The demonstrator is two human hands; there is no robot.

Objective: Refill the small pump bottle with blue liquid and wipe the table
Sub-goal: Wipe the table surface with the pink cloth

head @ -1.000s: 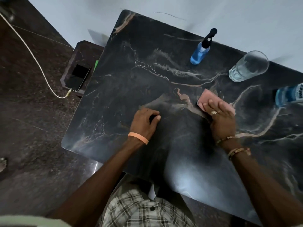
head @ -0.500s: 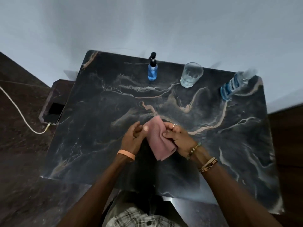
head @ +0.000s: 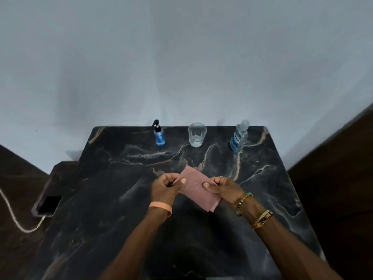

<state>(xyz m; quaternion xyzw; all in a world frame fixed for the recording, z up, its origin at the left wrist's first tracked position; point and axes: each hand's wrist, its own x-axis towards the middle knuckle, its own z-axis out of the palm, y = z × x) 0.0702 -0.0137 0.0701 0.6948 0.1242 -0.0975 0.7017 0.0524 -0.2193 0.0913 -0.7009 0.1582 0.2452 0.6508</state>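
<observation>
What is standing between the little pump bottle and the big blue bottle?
A clear glass stands between the pump bottle and the big bottle, at the table's far edge. The head view shows it.

The large blue bottle (head: 239, 136), standing right of the glass (head: 197, 134), carries a blue label (head: 235, 141) with white lettering running up its side, too blurred to read. The woven band (head: 262, 219) on the right wrist, nearer than the glass, bears dark letters that are likewise illegible.
</observation>
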